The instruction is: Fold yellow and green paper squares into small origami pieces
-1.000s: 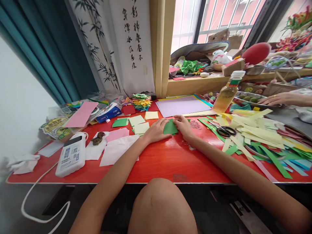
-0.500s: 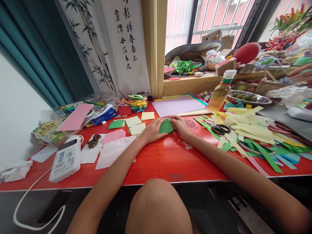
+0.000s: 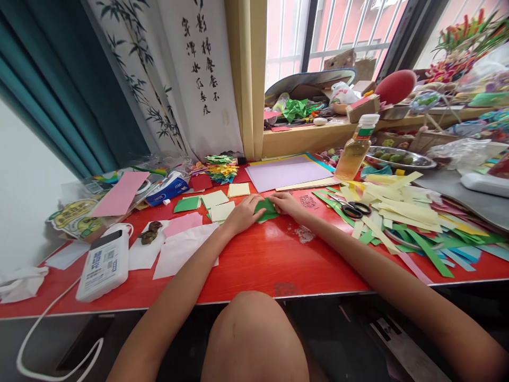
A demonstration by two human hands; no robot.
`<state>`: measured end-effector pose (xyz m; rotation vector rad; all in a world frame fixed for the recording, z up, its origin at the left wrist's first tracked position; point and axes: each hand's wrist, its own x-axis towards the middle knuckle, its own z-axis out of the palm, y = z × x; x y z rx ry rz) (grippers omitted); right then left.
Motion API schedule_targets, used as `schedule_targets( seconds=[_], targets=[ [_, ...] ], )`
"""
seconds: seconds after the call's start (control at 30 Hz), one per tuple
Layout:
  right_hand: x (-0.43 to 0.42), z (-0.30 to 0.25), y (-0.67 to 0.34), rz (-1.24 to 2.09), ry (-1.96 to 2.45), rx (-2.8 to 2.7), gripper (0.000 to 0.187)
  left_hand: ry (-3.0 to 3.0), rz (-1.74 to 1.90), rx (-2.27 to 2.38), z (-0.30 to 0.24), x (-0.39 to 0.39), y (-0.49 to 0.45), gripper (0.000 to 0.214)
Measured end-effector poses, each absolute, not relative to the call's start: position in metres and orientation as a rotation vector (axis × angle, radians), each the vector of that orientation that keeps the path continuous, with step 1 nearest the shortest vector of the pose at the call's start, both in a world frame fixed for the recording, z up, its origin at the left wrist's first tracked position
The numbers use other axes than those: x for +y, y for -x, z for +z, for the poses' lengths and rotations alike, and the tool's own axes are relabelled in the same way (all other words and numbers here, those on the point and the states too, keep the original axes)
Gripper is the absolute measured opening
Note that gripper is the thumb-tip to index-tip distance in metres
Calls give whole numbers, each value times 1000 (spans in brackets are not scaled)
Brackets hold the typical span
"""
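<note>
A small folded piece of green paper (image 3: 265, 210) lies on the red table (image 3: 254, 260), a little past its middle. My left hand (image 3: 243, 213) rests on the paper's left side with fingers curled and pressed onto it. My right hand (image 3: 287, 204) pinches the paper's right edge with closed fingers. Both forearms reach in from the near edge. Pale yellow and green paper squares (image 3: 217, 204) lie just left of my left hand.
Black-handled scissors (image 3: 352, 208) lie among a heap of paper strips (image 3: 413, 217) on the right. A bottle (image 3: 355, 151), lilac sheets (image 3: 288, 173), a stack of folded papers (image 3: 220, 168), a white power bank (image 3: 103, 263) with cable, and a cluttered windowsill (image 3: 342, 106) surround the spot.
The green paper has been folded smaller and flatter between my hands. The view has drifted, so everything sits slightly further left. Another person's hand at the right has left the view.
</note>
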<state>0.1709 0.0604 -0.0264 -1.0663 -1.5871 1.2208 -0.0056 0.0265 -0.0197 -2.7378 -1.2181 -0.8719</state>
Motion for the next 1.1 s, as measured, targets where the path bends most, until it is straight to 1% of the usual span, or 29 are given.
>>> schedule_targets(
  seconds=[0.07, 0.13, 0.33, 0.43, 0.5, 0.6, 0.7, 0.83, 0.97, 1.1],
  targets=[
    [60, -25, -172, 1230, 1071, -1612, 17, 2740, -836, -1210, -21, 27, 6, 22],
    [59, -23, -172, 1240, 1069, -1614, 16, 2728, -816, -1217, -21, 27, 6, 18],
    [54, -19, -168, 1280, 1022, -1540, 28, 2563, -910, -1322, -21, 30, 8, 22],
    [53, -19, -166, 1317, 983, -1504, 28, 2515, -945, -1324, -19, 30, 9, 24],
    [52, -20, -166, 1343, 954, -1480, 23, 2541, -929, -1283, -18, 29, 8, 23],
    [52, -22, -165, 1377, 920, -1430, 9, 2598, -910, -1224, -17, 27, 6, 20],
    [53, -25, -165, 1395, 887, -1374, 2, 2602, -970, -1236, -16, 26, 5, 23],
    [55, -27, -167, 1418, 815, -1350, 6, 2555, -1120, -1324, -18, 30, 5, 25],
    [55, -29, -166, 1461, 712, -1383, 12, 2525, -1230, -1404, -20, 34, 6, 19],
    [53, -28, -161, 1469, 651, -1468, 29, 2552, -1270, -1432, -17, 32, 4, 15]
  ],
)
